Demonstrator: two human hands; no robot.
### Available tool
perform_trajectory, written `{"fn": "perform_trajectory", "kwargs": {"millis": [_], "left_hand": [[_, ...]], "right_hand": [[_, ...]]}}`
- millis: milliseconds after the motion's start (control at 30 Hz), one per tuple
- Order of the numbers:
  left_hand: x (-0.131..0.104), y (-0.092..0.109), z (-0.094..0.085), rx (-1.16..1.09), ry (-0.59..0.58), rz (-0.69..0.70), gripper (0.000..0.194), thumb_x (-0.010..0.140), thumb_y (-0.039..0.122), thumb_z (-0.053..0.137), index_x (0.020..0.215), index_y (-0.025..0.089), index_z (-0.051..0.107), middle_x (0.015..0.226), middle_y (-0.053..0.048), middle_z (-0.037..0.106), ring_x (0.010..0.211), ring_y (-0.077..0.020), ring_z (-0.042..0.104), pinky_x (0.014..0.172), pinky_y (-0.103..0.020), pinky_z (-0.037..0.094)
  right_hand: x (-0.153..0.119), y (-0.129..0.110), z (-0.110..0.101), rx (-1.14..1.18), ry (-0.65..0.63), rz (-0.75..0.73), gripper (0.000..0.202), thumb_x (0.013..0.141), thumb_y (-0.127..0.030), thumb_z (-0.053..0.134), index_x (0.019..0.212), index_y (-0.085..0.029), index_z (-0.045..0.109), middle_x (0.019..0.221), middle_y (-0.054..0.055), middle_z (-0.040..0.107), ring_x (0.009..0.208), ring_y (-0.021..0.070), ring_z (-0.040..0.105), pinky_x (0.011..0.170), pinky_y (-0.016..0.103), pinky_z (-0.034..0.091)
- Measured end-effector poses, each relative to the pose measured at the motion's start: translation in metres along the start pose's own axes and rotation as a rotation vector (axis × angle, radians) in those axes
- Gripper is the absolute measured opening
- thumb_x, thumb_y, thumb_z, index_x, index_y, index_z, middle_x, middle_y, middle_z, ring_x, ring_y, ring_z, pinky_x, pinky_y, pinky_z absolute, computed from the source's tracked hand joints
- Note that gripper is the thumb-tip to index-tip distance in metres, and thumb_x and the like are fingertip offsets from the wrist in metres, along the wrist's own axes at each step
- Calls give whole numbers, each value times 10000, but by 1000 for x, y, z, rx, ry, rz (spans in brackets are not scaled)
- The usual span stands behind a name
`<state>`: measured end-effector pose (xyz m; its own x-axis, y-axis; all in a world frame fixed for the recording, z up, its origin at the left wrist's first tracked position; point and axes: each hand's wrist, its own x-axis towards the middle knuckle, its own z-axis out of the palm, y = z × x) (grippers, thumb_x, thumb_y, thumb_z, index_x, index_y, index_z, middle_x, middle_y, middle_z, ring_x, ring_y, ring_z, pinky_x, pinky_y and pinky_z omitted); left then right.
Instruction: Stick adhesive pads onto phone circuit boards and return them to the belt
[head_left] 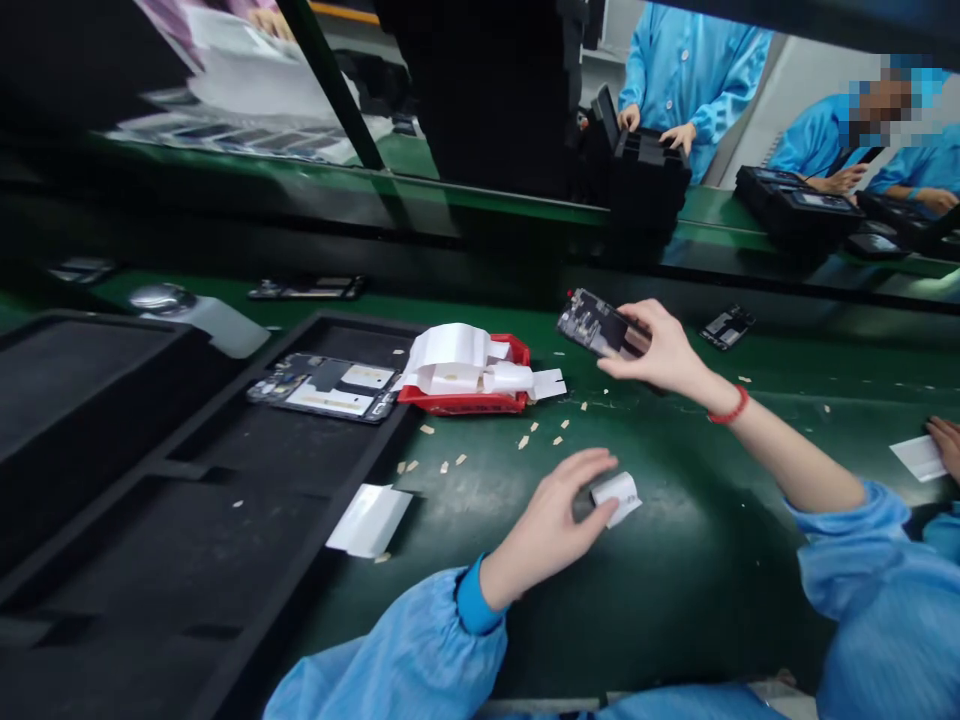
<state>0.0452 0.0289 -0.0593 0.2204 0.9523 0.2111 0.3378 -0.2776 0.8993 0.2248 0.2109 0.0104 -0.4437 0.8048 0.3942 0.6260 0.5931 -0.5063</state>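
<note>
My right hand (660, 350) is raised over the green table, holding a dark phone part (596, 325) with exposed circuitry between thumb and fingers. Lower and to the left, my left hand (555, 520) has its fingers curved and apart. Beside its thumb is a small curled white paper (624, 492); whether they touch is unclear. A red tray (472, 403) holds white paper strips (450, 355) near the middle. Another opened phone (330, 388) rests on the black tray (300, 470) at left. White paper (370, 520) lies at that tray's edge.
Small tan scraps (523, 441) dot the table (690, 600). Phone parts (727, 327) lie along the back, and a white bottle (225, 325) stands back left. At the right edge, another person's hand (946, 445) is beside white paper (919, 458). People in blue work beyond the ledge.
</note>
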Motion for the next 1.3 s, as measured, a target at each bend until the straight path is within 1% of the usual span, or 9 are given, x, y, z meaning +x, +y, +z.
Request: {"fn": "perform_trajectory", "kwargs": {"millis": [100,200,333,433,567,667,867,1133,1300], "left_hand": [[12,12,-14,-209,211,-52,452,987,425,552,1403,247,548,1420,-144,624,1292,-259,639,1046,-416,563],[19,24,-22,-380,530,-56,435,971,498,574,1313,230,603,1324,-114,680,1234,-265,670,1014,-374,581],[16,28,-24,-347,689,-48,423,955,400,615,1330,211,565,1280,-121,708,1188,-258,700,962,-344,604],[11,27,-25,-315,767,-1,519,938,298,624,1393,247,379,1147,-101,745,947,-192,771,801,-290,633],[5,28,-31,-124,844,47,193,940,220,584,1108,237,490,913,-23,707,724,-136,733,600,-206,575],[2,29,-35,-33,862,63,50,924,171,595,948,215,593,837,7,661,693,-105,684,597,-175,543],[-2,31,-38,-23,827,114,113,948,158,594,962,220,687,884,-4,704,785,-118,687,678,-183,554],[-7,38,-38,-25,842,137,114,990,221,573,1003,228,686,916,-29,715,834,-155,699,714,-230,576],[-4,43,-33,142,837,166,175,1008,220,536,940,223,698,832,-46,727,745,-166,693,684,-262,591]], "right_hand": [[-45,-46,5,119,19,-30,674,642,-511,876,1178,-199,611,1161,100,623,1051,265,667,915,414,604],[-71,-78,22,248,35,4,649,643,-452,880,1180,-231,592,1118,87,623,1029,271,662,878,437,614],[-73,-95,42,370,19,68,727,713,-422,830,1322,-248,472,1288,125,594,1153,297,634,972,491,576],[-61,-102,47,457,92,39,519,806,-384,754,1233,-268,482,1398,132,544,1319,305,561,1084,510,508],[-53,-114,47,501,150,-16,416,836,-321,733,1181,-278,503,1501,140,465,1427,325,486,1149,544,463],[-55,-122,46,466,214,-108,381,837,-289,743,1161,-276,543,1513,139,468,1439,329,482,1170,547,456],[-56,-130,49,387,218,-183,31,896,-244,694,882,-250,667,1518,98,518,1410,322,534,1173,555,463],[-60,-125,42,96,247,-517,337,899,-163,658,1143,-391,704,1510,41,540,1356,365,563,1119,682,443],[-55,-109,44,303,190,-316,129,928,-281,666,999,-359,740,1458,35,594,1273,335,632,996,565,564]]}}
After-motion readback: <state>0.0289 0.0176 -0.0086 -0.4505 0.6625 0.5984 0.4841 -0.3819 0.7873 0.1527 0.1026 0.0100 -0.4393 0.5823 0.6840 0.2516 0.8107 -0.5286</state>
